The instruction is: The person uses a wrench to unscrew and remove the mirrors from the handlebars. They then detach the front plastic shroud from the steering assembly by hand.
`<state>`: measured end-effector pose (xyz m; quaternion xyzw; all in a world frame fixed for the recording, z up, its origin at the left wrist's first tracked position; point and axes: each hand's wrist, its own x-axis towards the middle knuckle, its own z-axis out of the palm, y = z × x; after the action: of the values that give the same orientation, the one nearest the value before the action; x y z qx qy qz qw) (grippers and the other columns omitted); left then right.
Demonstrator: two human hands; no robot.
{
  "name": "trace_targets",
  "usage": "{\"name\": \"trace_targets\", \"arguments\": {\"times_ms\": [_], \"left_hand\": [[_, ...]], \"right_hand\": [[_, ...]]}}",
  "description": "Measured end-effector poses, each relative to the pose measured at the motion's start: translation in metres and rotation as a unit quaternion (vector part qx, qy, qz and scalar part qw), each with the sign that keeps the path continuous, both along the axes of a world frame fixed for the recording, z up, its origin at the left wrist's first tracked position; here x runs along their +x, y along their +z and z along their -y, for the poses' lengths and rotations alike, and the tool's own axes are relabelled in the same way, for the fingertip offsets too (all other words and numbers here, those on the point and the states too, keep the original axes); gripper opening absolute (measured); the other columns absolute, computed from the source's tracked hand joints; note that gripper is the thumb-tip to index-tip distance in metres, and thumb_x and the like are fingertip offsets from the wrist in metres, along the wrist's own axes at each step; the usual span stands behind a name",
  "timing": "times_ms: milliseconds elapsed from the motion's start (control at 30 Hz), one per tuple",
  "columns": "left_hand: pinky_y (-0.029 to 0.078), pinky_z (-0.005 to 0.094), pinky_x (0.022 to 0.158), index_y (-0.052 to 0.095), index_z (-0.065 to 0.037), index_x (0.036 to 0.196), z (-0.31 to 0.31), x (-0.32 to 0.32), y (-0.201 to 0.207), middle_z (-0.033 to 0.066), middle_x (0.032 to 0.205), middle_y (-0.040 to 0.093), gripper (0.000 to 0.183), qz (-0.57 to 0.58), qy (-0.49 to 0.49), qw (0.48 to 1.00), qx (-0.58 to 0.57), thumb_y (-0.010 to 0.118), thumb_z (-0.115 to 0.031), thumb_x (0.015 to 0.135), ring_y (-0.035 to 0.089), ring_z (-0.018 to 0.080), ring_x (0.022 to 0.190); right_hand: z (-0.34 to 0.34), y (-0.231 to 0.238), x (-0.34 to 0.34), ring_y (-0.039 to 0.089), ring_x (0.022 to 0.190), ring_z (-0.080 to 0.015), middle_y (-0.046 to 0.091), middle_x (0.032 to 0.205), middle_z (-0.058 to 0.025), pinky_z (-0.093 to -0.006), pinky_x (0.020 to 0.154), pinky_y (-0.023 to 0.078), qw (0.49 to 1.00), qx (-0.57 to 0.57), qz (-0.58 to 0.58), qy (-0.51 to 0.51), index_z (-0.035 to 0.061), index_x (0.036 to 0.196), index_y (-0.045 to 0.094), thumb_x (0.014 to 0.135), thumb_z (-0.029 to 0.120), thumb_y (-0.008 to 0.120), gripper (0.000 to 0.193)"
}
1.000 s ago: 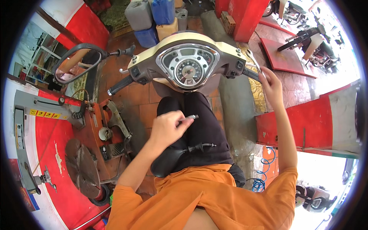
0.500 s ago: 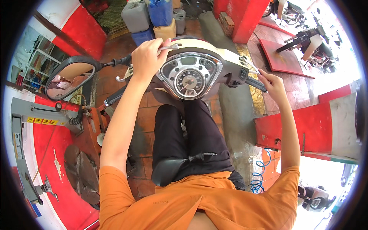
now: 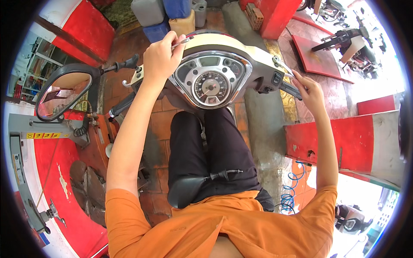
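In front of me is a scooter's handlebar with a cream cover and a chrome-rimmed instrument cluster. My left hand is closed around an open-end wrench, whose jaw sticks out over the cover's upper left. Further right, my right hand grips the handle of another wrench. That wrench's head rests at the mirror mount beside the right grip. A detached mirror lies face down across my thighs, its threaded stem pointing right. The left mirror stands out beside the left grip.
Plastic jerrycans stand beyond the scooter. Grey-and-red workshop equipment is at the left. A red platform and parked motorbikes are at the far right. A blue coiled hose hangs near my right elbow.
My left hand and its wrench have shifted slightly up and left. The wrench in my right hand still sits at the mount, with that hand slightly right. The whole view has shifted a little.
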<state>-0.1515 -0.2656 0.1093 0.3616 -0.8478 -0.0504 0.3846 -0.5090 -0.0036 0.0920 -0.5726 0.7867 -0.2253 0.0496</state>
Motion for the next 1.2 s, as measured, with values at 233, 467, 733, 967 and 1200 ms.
{"name": "trace_targets", "arguments": {"times_ms": [233, 467, 733, 967, 1200], "left_hand": [[0.055, 0.0376, 0.07, 0.07, -0.005, 0.1, 0.002, 0.001, 0.003, 0.0149, 0.088, 0.072, 0.016, -0.037, -0.077, 0.996, -0.021, 0.064, -0.019, 0.093, 0.071, 0.0324, 0.08], [0.059, 0.034, 0.07, 0.077, -0.007, 0.098, 0.006, 0.008, 0.0, 0.0097, 0.097, 0.076, 0.03, 0.008, -0.104, 0.988, -0.11, 0.077, -0.033, 0.082, 0.074, 0.0265, 0.082], [0.06, 0.0328, 0.072, 0.077, -0.003, 0.097, 0.002, 0.013, -0.003, 0.0112, 0.095, 0.076, 0.059, 0.013, -0.086, 0.983, -0.162, 0.088, -0.05, 0.064, 0.075, 0.0257, 0.082], [0.058, 0.0355, 0.08, 0.073, -0.01, 0.118, -0.011, 0.012, -0.004, 0.0102, 0.111, 0.074, 0.053, 0.059, -0.037, 0.992, -0.103, 0.084, -0.034, 0.072, 0.073, 0.0287, 0.095], [0.059, 0.0364, 0.081, 0.071, -0.011, 0.121, -0.018, 0.018, -0.007, 0.0077, 0.117, 0.072, 0.055, 0.053, -0.031, 0.997, -0.056, 0.083, -0.029, 0.07, 0.072, 0.0266, 0.098]], "right_hand": [[0.015, -0.021, 0.016, 0.068, 0.068, -0.0341, 0.066, 0.068, -0.0132, -0.0443, 0.062, 0.052, 0.986, -0.02, -0.138, -0.09, 0.0134, 0.096, 0.07, 0.094, 0.041, 0.065, 0.028], [0.027, -0.022, -0.018, 0.062, 0.054, -0.0401, 0.059, 0.057, -0.0178, -0.0511, 0.052, 0.049, 0.965, -0.054, -0.255, 0.032, 0.0082, 0.075, 0.057, 0.095, 0.032, 0.063, 0.032], [0.047, -0.001, -0.031, 0.061, 0.055, -0.0398, 0.057, 0.055, -0.0187, -0.0517, 0.052, 0.048, 0.97, -0.054, -0.204, 0.124, 0.0064, 0.076, 0.057, 0.097, 0.033, 0.061, 0.034], [0.038, 0.006, 0.007, 0.063, 0.055, -0.032, 0.061, 0.066, -0.0101, -0.0454, 0.05, 0.049, 0.944, -0.084, -0.318, 0.012, 0.014, 0.097, 0.062, 0.1, 0.038, 0.057, 0.025], [0.04, -0.015, -0.013, 0.066, 0.06, -0.0322, 0.067, 0.073, -0.0104, -0.043, 0.052, 0.051, 0.964, -0.122, -0.231, 0.056, 0.016, 0.11, 0.069, 0.1, 0.033, 0.059, 0.023]]}}
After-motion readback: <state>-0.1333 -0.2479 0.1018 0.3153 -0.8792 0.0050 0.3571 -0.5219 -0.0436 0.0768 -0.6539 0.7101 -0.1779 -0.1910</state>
